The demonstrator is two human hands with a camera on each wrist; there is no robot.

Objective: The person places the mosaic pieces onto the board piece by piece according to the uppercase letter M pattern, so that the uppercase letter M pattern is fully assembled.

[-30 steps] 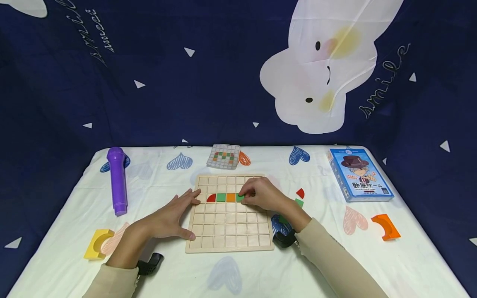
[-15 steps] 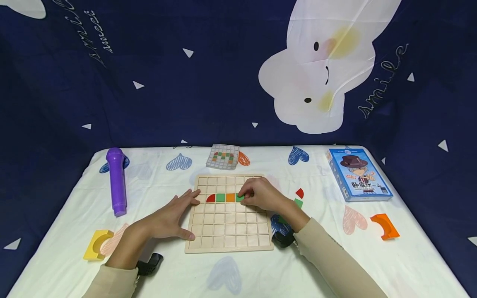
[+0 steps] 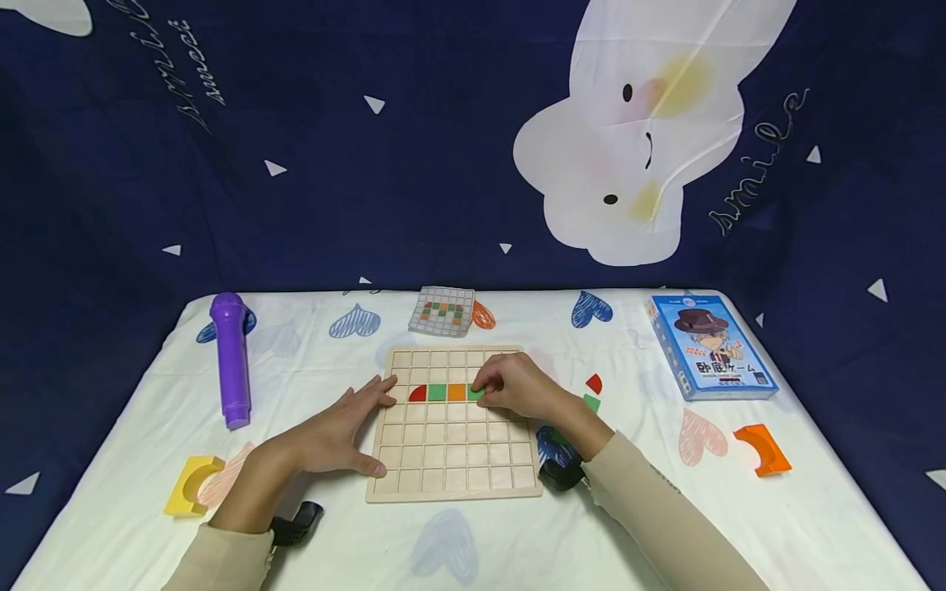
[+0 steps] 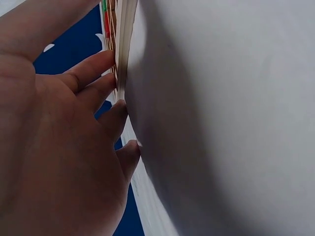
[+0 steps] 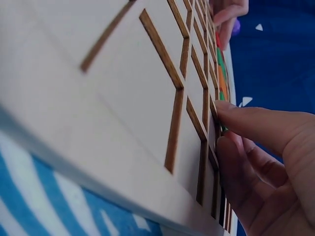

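Observation:
A pale wooden grid board (image 3: 443, 455) lies flat on the cloth-covered table. Across one of its upper rows sit a red quarter-round tile (image 3: 418, 394), a green square tile (image 3: 438, 392) and an orange square tile (image 3: 456, 392). Just right of the orange one, the thumb and fingertips of my right hand (image 3: 521, 384) pinch another green tile (image 3: 475, 393), partly hidden under them. My left hand (image 3: 332, 431) rests spread along the board's left edge, thumb low and fingers higher up. In the left wrist view those fingers (image 4: 101, 64) touch the board's side.
Behind the board lies a pattern card (image 3: 443, 312). Loose red (image 3: 594, 383) and green tiles (image 3: 592, 402) are at its right, near my forearm. Farther out are a purple microphone (image 3: 234, 361), a blue game box (image 3: 713, 349), a yellow arch block (image 3: 194, 486) and an orange arch block (image 3: 765, 451).

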